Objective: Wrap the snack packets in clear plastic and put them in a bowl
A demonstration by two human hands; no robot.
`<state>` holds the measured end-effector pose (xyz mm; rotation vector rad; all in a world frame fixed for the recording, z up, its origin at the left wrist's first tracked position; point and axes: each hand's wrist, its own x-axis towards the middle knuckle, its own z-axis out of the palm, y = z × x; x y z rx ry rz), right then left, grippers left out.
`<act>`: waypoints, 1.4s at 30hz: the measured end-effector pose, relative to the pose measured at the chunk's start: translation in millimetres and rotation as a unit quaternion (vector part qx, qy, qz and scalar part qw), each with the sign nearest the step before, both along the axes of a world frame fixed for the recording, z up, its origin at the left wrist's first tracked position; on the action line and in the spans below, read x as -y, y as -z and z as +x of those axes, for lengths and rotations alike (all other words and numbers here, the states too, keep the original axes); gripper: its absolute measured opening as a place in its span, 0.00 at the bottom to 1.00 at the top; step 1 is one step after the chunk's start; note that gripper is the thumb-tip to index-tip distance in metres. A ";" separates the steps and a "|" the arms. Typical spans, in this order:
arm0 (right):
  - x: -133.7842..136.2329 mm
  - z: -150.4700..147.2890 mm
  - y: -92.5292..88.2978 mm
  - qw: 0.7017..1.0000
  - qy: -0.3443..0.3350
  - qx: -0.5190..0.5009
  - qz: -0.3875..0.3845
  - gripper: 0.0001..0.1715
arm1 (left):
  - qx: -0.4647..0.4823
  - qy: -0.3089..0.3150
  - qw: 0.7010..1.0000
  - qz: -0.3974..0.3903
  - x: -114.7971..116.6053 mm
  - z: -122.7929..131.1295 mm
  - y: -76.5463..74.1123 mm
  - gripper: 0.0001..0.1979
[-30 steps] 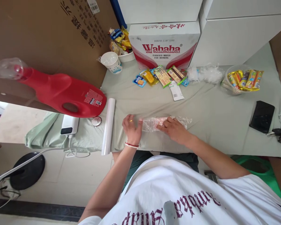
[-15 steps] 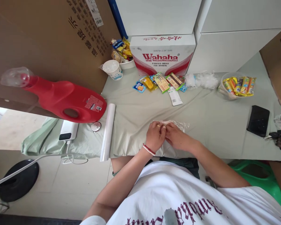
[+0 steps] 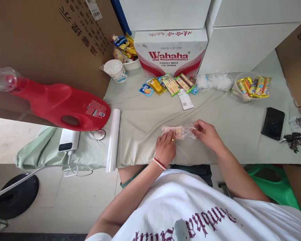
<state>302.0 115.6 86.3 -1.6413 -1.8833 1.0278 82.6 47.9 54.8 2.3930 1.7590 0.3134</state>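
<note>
A small pale snack packet with pink markings (image 3: 178, 131) lies on the cloth-covered table before me, wrapped in clear plastic film (image 3: 189, 131). Fingers of my left hand (image 3: 167, 145) rest flat across the packet's near side, pressing on it and covering part of it. To its right, my right hand (image 3: 206, 133) pinches the loose end of the film between thumb and fingers. Several wrapped snacks lie farther back, among them a green-edged packet (image 3: 171, 84), a yellow one (image 3: 156, 85) and a white one (image 3: 185, 99).
A film roll (image 3: 113, 140), red jug (image 3: 70, 108) and power bank (image 3: 68, 140) are at left. A paper cup (image 3: 115, 71) and Wahaha carton (image 3: 170, 55) stand behind. Crumpled film (image 3: 219, 81), a bowl of snacks (image 3: 244, 96), a phone (image 3: 273, 123) and keys (image 3: 294, 140) are at right.
My hands, together over the packet before, have come apart. The right one has moved right with the film end, the left stays on the packet, which now shows. The view has shifted slightly.
</note>
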 end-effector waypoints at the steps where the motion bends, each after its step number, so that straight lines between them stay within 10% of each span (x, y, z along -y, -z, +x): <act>1: -4.6 -11.8 -6.3 1.000 -0.008 -0.003 0.011 0.08 | -0.001 0.005 1.000 0.004 -0.6 1.0 0.4 0.27; 8: -16.5 -105.7 -24.2 0.961 -0.196 0.188 0.043 0.14 | 0.074 0.018 0.997 0.013 -5.1 -16.2 1.2 0.15; 15: -0.7 -75.9 2.1 0.907 -0.323 0.187 0.195 0.24 | 0.217 -0.093 0.968 0.082 16.4 -95.5 12.2 0.13; 20: -11.0 -63.6 18.7 0.943 -0.241 0.145 0.179 0.24 | 0.178 -0.127 0.972 0.088 20.1 -101.5 31.7 0.09; 24: -41.4 -13.3 0.6 0.985 -0.001 0.097 0.145 0.28 | 0.145 -0.134 0.975 0.098 18.0 -90.7 39.6 0.08; 29: -111.2 116.3 -46.6 0.888 0.326 0.220 0.239 0.33 | 0.119 -0.136 0.979 0.099 17.7 -86.6 38.8 0.08; 33: -164.3 178.4 -59.3 0.864 0.357 0.273 0.227 0.32 | 0.112 -0.137 0.980 0.094 17.3 -84.8 37.1 0.09; 38: -186.6 179.4 -41.3 0.881 0.284 0.375 0.052 0.23 | 0.096 -0.135 0.981 0.102 19.2 -83.8 38.5 0.08; 42: -181.9 183.7 -34.9 0.859 0.259 0.424 0.121 0.20 | 0.083 -0.132 0.981 0.112 20.8 -84.2 39.0 0.08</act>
